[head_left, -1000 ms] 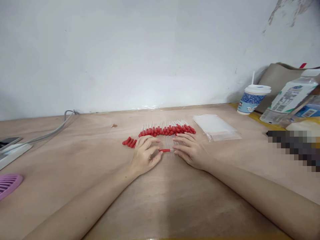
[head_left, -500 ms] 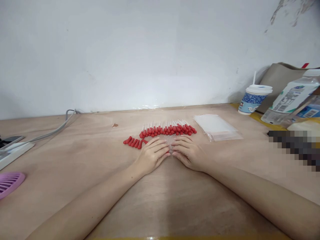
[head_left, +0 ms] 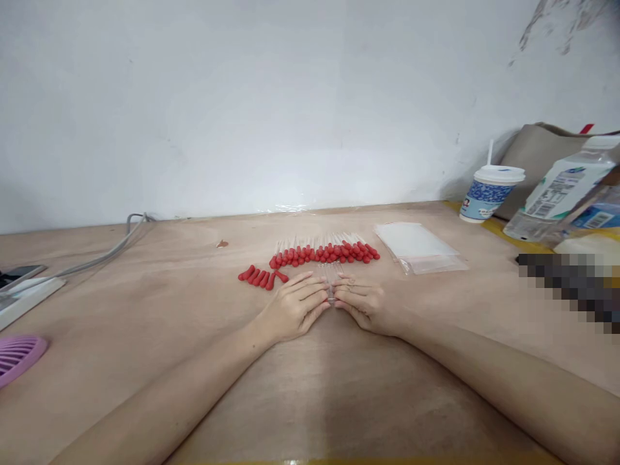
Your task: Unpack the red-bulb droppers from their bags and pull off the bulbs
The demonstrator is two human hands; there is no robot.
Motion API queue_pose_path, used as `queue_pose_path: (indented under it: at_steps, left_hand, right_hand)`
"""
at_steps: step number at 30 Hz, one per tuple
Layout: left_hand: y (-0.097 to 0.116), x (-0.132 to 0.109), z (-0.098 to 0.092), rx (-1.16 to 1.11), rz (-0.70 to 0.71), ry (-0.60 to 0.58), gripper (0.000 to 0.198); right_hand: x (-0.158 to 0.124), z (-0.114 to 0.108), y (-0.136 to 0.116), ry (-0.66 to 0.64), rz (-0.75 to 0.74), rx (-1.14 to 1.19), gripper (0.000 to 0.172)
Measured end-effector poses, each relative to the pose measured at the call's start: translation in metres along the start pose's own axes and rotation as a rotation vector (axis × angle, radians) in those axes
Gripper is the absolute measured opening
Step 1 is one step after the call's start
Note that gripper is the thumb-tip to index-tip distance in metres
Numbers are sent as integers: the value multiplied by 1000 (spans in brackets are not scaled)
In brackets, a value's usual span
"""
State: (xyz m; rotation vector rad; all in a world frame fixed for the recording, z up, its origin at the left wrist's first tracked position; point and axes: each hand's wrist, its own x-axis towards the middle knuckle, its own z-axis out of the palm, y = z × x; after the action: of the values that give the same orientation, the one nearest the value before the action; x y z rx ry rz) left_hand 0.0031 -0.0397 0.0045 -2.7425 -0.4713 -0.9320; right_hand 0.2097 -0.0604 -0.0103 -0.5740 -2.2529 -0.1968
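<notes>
My left hand [head_left: 301, 305] and my right hand [head_left: 361, 302] face each other on the table, fingers and thumbs closed in from both sides on a small bunch of clear glass dropper tubes [head_left: 330, 272]. The far ends of the tubes stick out beyond my fingertips; their near ends are mostly hidden. Just past the hands lies a row of glass droppers with red rubber bulbs [head_left: 324, 254], bulbs towards me. Several loose red rubber bulbs [head_left: 256, 278] lie to the left of my left hand.
Clear plastic bags [head_left: 416, 245] lie stacked right of the droppers. Farther right stand a paper cup with a straw [head_left: 491, 194] and a tilted plastic bottle [head_left: 557, 194] by a grey bag [head_left: 526, 152]. A grey cable [head_left: 106, 255] and a pink slatted object [head_left: 22, 358] are at left.
Both hands have shifted slightly towards me with the glass tubes between them. A loose red bulb beside my left fingers shows more fully now. The view has moved a little.
</notes>
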Motion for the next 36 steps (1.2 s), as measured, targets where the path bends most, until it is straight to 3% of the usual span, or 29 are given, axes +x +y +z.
queue_pose_path:
  at_steps: [10,25,27,30,33,36]
  left_hand:
    - [2,-4,-6,-31,-25,-18,15]
    - [3,-8,-18,135,87,25,11]
    - [-8,-11,-25,172,-17,75,11]
    - [-33,-13,-44,207,-417,148,21]
    - [-57,-12,-66,221,-812,2,27]
    - [-70,-13,-80,119,-1027,-201,29]
  right_hand:
    - [-3,-3,-2,6,-75,-122,11]
    - [-9,-8,-1,79,-143,-127,21]
    - [-11,-10,4,118,-62,-125,20]
    - [-15,-13,14,176,262,-212,19]
    - [-16,-12,22,157,516,-310,24]
    - [-14,-7,26,136,571,-307,26]
